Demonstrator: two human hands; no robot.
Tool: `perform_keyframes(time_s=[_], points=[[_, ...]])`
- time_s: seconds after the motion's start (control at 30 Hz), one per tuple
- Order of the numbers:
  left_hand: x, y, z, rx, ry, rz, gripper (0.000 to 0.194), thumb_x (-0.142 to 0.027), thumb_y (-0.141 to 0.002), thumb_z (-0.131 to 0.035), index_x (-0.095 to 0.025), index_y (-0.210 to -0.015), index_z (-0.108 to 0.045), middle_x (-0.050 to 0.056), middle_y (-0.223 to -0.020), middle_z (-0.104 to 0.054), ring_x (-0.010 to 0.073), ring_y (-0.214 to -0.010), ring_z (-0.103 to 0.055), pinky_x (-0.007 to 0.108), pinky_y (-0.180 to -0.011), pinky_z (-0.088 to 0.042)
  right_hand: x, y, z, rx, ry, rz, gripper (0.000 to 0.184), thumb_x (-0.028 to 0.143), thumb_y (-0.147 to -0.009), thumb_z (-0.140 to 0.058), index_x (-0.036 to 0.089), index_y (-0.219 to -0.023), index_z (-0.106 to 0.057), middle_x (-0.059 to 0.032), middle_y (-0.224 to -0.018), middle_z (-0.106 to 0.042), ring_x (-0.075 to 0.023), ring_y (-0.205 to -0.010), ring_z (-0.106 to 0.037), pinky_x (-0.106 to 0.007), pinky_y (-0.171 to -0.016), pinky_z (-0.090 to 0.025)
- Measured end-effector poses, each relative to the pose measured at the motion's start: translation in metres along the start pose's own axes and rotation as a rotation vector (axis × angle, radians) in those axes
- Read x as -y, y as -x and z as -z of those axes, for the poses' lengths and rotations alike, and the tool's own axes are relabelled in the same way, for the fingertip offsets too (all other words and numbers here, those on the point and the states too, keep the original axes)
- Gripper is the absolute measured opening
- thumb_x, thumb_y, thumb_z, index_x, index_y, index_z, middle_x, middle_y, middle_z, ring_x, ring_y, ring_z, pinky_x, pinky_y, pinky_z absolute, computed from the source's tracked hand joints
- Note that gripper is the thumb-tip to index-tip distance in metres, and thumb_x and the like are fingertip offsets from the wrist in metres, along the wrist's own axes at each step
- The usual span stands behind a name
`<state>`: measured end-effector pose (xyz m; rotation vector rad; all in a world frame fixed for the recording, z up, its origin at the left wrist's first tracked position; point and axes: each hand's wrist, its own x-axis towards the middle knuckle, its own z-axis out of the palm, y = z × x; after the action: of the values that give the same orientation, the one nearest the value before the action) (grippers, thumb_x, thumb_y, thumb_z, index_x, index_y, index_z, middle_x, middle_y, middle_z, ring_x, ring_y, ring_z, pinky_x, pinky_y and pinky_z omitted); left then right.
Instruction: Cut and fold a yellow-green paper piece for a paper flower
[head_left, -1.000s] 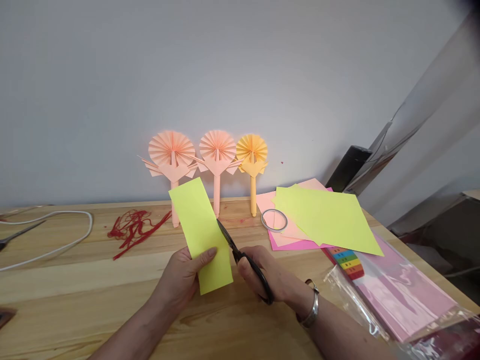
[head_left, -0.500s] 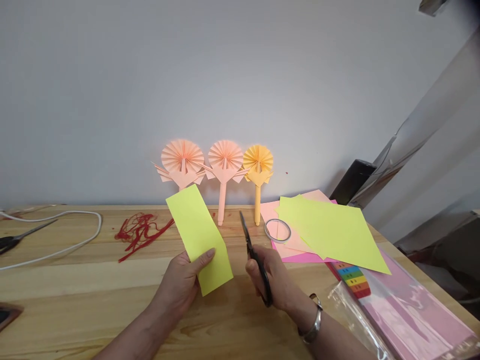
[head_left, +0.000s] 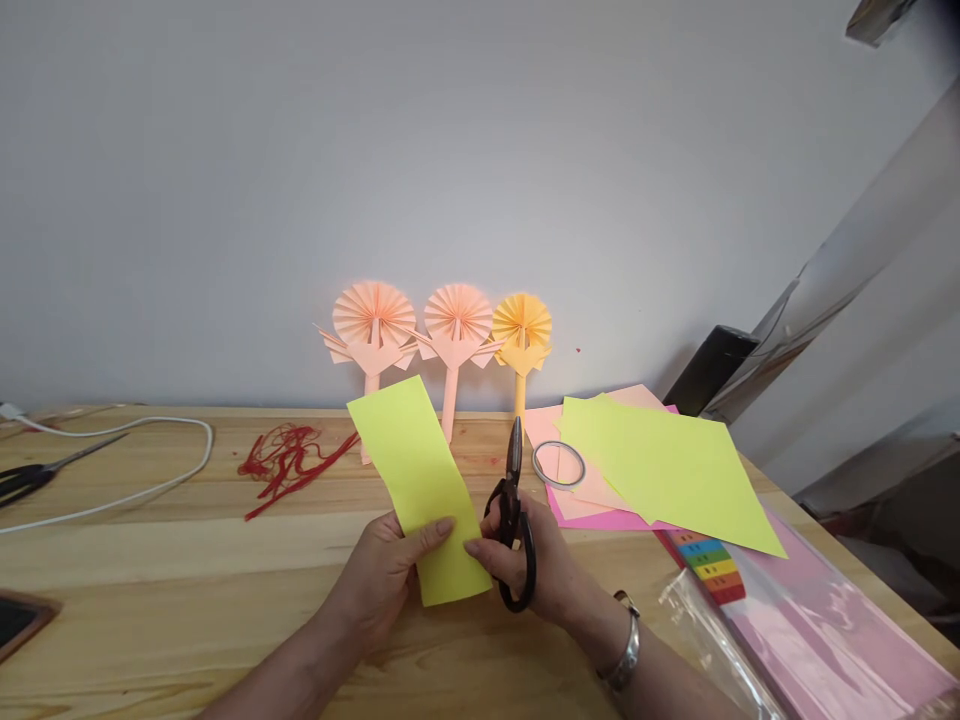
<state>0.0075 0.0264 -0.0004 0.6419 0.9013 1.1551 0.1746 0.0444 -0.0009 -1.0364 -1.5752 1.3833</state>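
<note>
My left hand [head_left: 386, 575] pinches a long yellow-green paper strip [head_left: 420, 480] by its lower part, thumb on top, and holds it tilted above the wooden table [head_left: 187, 590]. My right hand [head_left: 536, 570] grips black scissors [head_left: 514, 520] through the handles. The blades are closed and point straight up, just right of the strip. The right thumb touches the strip's lower right edge. A metal bracelet [head_left: 626, 645] sits on my right wrist.
Three folded paper fans [head_left: 450, 330] lean on the wall behind. Red thread [head_left: 289, 460] lies left of the strip; a tape ring [head_left: 559, 463], yellow-green, pink and peach sheets [head_left: 660, 460] and a plastic paper pack [head_left: 817, 610] lie right. A white cable [head_left: 135, 470] and other scissors [head_left: 37, 470] sit far left.
The scissors left the strip's right edge, closed, and swung from slanting left to pointing upright. My right hand moved back toward the strip. The view shifted slightly.
</note>
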Motion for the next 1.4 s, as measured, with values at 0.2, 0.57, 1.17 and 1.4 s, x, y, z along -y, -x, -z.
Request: perform_keyframes(time_s=[0.2, 0.57, 1.17, 1.4], points=[[0.000, 0.000, 0.001, 0.038, 0.028, 0.031, 0.025, -0.023, -0.068, -0.074, -0.012, -0.090, -0.073, 0.013, -0.086, -0.075, 0.0258, -0.071, -0.069, 0.039, -0.071, -0.053, -0.002, 0.001, 0.001, 0.021, 0.046, 0.026, 0.023, 0.024, -0.072, -0.065, 0.019, -0.076, -0.043, 0.0045, -0.064, -0.045, -0.0091, -0.056, -0.041, -0.020, -0.050, -0.035], [-0.010, -0.004, 0.006, -0.094, 0.021, -0.023, 0.021, -0.026, -0.070, -0.073, -0.012, -0.085, -0.072, 0.011, -0.080, -0.076, 0.0236, -0.068, -0.069, 0.034, -0.066, -0.054, 0.008, 0.005, 0.002, 0.097, -0.005, -0.006, 0.022, 0.023, -0.073, -0.064, 0.018, -0.077, -0.043, 0.0052, -0.062, -0.043, -0.0080, -0.054, -0.039, -0.020, -0.049, -0.034], [-0.017, -0.011, 0.014, -0.167, 0.025, -0.059, 0.020, -0.021, -0.065, -0.076, -0.010, -0.081, -0.071, 0.008, -0.072, -0.075, 0.0189, -0.058, -0.067, 0.031, -0.060, -0.055, 0.033, 0.014, 0.014, 0.264, -0.249, -0.001, 0.071, 0.085, -0.064, -0.035, 0.016, -0.075, -0.045, 0.0047, -0.051, -0.041, -0.0070, -0.041, -0.037, -0.021, -0.040, -0.032], [-0.021, -0.016, 0.024, -0.093, 0.066, -0.011, 0.015, -0.018, -0.069, -0.073, -0.008, -0.080, -0.071, 0.011, -0.074, -0.075, 0.0200, -0.061, -0.068, 0.031, -0.060, -0.056, 0.017, 0.008, 0.025, 0.554, -0.277, -0.065, 0.080, 0.088, -0.065, -0.017, 0.014, -0.067, -0.047, 0.0032, -0.043, -0.042, -0.0075, -0.032, -0.041, -0.018, -0.032, -0.031]])
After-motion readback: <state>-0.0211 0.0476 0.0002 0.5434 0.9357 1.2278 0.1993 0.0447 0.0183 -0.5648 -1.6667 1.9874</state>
